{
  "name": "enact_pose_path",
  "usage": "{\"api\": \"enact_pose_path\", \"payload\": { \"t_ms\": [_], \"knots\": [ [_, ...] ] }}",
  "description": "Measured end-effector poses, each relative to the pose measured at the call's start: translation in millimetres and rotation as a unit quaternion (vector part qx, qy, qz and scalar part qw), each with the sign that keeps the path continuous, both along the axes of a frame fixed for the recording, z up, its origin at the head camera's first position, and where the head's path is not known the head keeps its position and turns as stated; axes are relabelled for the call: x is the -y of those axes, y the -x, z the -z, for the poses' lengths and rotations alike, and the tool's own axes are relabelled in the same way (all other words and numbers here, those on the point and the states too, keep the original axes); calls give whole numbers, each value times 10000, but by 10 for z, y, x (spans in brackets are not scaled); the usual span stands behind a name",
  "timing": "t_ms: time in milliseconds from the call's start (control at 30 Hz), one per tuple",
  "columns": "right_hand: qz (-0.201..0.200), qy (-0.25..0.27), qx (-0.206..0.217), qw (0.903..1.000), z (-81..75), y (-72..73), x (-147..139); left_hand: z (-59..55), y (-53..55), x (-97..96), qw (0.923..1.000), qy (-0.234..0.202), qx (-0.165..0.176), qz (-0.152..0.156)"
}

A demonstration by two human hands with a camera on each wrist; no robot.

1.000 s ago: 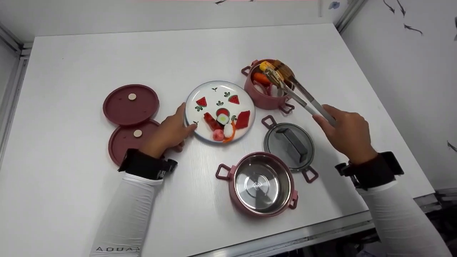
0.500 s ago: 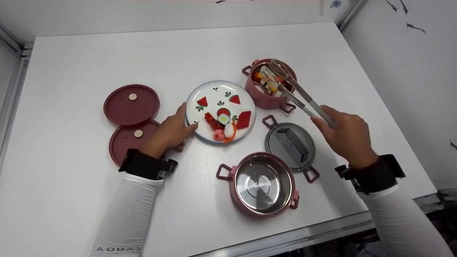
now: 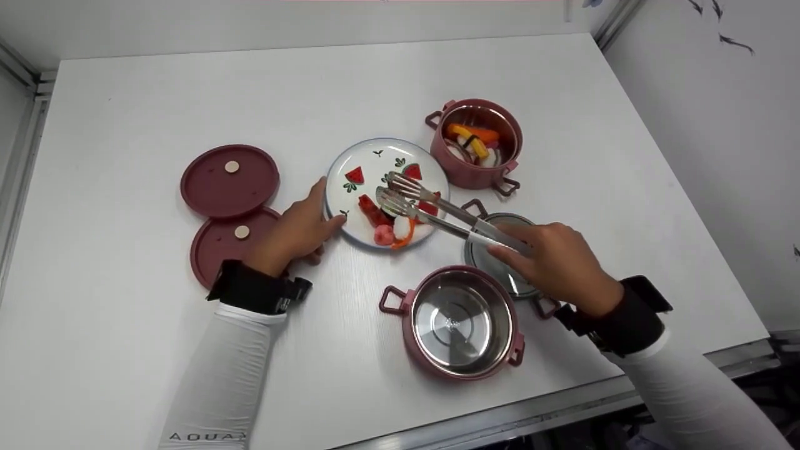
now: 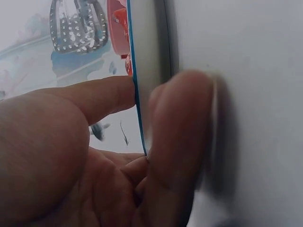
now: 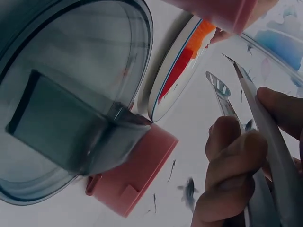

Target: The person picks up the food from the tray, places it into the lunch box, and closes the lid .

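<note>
My left hand (image 3: 299, 228) holds the rim of a white plate (image 3: 340, 199) with watermelon prints. In the left wrist view its thumb (image 4: 111, 94) presses the inner side of the rim, with a finger against the outside. My right hand (image 3: 559, 259) grips metal kitchen tongs (image 3: 462, 216). Their slotted tips stand slightly apart above the plate, with no food visible between them. On the plate lie a long red toy piece (image 3: 374, 212), a pink piece (image 3: 384, 235) and a white piece (image 3: 400, 226) with an orange strip. The tongs mostly hide the sushi roll and a red slice.
A pink pot (image 3: 467, 177) at the back right contains toy food, including a yellow piece (image 3: 469, 139) with a dark band. Another pink pot (image 3: 459, 325) stands in front. A grey lid (image 3: 500, 265) lies under my right hand. Two maroon lids (image 3: 212, 194) overlap at left.
The tongs let the yellow banded piece go into the back pot. My right hand then moved them left and toward me, over the plate. My left hand stays on the rim.
</note>
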State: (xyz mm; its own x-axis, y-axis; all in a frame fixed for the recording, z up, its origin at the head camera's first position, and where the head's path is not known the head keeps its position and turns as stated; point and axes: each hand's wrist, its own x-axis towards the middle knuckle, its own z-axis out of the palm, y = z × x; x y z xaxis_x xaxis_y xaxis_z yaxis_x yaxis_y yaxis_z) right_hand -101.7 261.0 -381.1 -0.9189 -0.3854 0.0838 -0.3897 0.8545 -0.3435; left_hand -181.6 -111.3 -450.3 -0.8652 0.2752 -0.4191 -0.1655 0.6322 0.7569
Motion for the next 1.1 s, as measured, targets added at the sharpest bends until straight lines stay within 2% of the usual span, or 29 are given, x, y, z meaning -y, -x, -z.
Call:
{"api": "enact_pose_path", "payload": {
  "t_ms": [300,500,633,833,1000,1100],
  "knots": [
    [-111,-96,65,9999,60,-6,72,40,-47,29,9998,-158,-75,-11],
    [-256,-238,-28,9994,19,23,166,16,-17,34,9999,-130,-36,6],
    [-301,-487,-43,9984,-28,74,258,-27,11,27,10000,18,7,-40],
    [-424,-865,-140,9952,-106,116,364,-35,4,18,10000,87,28,-15],
    [-465,-1262,-411,9901,-145,104,435,-47,12,5,9999,95,-79,-5],
    [-485,-1423,-431,9877,-151,86,472,-37,5,-9,9999,115,-59,32]
  ]
}}
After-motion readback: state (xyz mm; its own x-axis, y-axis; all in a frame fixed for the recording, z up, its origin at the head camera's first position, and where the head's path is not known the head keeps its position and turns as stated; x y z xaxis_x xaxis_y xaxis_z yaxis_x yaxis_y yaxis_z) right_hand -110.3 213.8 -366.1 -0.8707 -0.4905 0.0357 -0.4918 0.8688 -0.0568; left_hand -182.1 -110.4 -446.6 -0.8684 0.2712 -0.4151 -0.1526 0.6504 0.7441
